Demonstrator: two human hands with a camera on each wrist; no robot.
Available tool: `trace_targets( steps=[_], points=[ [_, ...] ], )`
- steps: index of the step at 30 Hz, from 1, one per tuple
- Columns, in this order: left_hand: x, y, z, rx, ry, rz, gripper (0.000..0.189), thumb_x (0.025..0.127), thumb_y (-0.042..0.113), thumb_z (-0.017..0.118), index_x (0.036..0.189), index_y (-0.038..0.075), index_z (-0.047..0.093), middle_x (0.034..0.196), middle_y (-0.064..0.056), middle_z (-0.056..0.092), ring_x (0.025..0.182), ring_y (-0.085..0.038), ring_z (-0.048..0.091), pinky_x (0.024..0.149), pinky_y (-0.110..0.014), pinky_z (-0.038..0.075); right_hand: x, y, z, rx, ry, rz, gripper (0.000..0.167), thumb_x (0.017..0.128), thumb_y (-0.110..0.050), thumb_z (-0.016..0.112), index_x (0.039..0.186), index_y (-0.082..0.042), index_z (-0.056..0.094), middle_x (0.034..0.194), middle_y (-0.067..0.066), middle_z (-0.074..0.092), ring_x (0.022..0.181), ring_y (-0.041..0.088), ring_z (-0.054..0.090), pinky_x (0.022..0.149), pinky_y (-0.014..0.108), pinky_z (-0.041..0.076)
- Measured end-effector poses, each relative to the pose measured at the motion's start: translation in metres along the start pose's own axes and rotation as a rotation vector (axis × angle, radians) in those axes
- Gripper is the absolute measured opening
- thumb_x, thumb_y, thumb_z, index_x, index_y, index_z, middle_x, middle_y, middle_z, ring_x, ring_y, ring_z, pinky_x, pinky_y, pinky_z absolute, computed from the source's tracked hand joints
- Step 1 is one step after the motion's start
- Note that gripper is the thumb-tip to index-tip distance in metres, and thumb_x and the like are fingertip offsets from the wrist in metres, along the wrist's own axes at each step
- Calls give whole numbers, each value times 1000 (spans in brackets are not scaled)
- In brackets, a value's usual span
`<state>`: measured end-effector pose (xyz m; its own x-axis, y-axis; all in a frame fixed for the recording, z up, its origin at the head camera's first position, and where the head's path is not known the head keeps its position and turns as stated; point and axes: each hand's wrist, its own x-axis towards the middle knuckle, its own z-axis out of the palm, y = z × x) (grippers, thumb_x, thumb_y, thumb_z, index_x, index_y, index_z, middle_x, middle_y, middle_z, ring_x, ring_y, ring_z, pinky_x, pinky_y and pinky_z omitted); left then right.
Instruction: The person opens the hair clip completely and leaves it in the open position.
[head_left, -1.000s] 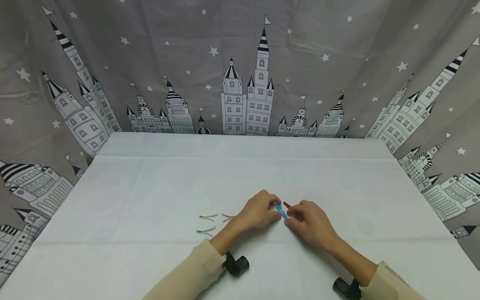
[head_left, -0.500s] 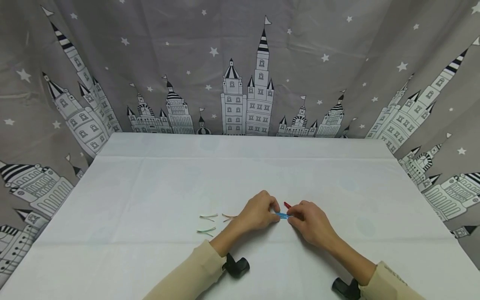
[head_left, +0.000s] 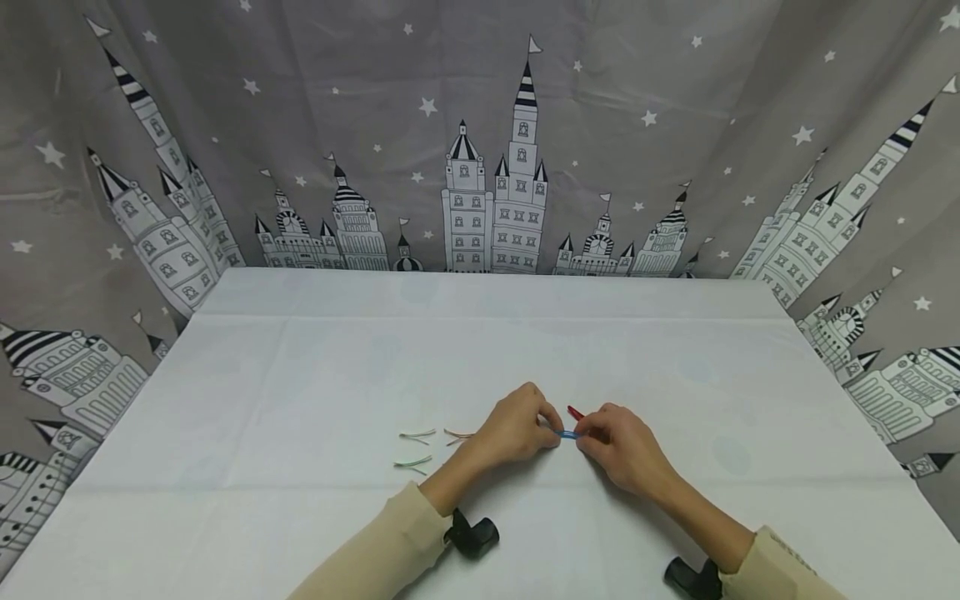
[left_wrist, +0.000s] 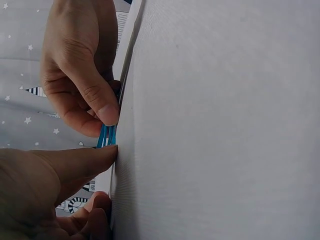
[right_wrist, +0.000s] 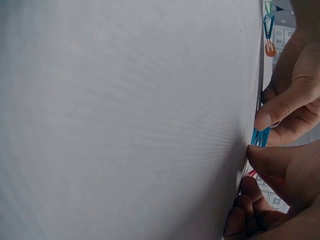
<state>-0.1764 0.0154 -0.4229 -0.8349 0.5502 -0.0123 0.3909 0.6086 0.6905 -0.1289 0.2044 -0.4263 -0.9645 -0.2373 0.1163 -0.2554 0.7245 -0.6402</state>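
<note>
A blue snap hair clip (head_left: 568, 434) spans the short gap between both hands, low over the white table. The left hand (head_left: 519, 425) pinches its left end between thumb and fingers. At its other end, the right hand (head_left: 621, 446) pinches in the same way. Both wrist views show the clip's slim parallel blue strips (left_wrist: 106, 136) between the thumbs, while its ends are hidden by fingertips. Just behind the right fingers, a red clip (head_left: 574, 412) lies partly covered.
Left of the left wrist, a pale green clip (head_left: 417, 435), a greener clip (head_left: 412, 462) and an orange clip (head_left: 456, 433) lie with their strips spread apart. The right wrist view also shows another blue clip (right_wrist: 269, 27). A grey castle-print curtain (head_left: 480, 125) hangs behind the table (head_left: 480, 333).
The blue clip has turned from slanting to lying level between the hands. The left fingers have come down slightly and the hands still hold its two ends.
</note>
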Motion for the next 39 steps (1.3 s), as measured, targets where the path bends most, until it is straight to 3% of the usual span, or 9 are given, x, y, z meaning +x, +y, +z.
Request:
trace_targets(
  steps=[12,24,33,39],
  points=[
    [0,-2,1,-4,22,40,4,81,8,80,85,9,79,90,0,53,75,-11,45,66,-24,39,0,0,-1,-19,-19,22,7,84,-1,73,86,-7,75,78,-6,54,74,14,47,67,31,40],
    [-1,-6,-3,-64,-5,2,5,83,14,79,84,10,78,85,8,61,77,-7,52,68,-25,43,-1,-1,-2,30,-33,-3,9,86,-2,73,85,-11,74,79,-6,54,76,15,47,68,32,40],
    [-4,-7,-8,-98,-27,27,5,85,14,76,88,12,78,80,11,68,75,-6,55,68,-25,44,-1,-8,-3,41,14,-20,9,85,-2,73,86,-11,74,80,-6,56,79,15,48,73,35,40],
    [-11,-7,-13,-129,-1,48,4,86,15,76,89,14,78,81,11,65,71,-5,56,64,-24,45,-2,-13,-5,94,36,-45,9,88,-1,70,88,-9,74,85,-6,59,81,16,48,72,34,41]
  ],
)
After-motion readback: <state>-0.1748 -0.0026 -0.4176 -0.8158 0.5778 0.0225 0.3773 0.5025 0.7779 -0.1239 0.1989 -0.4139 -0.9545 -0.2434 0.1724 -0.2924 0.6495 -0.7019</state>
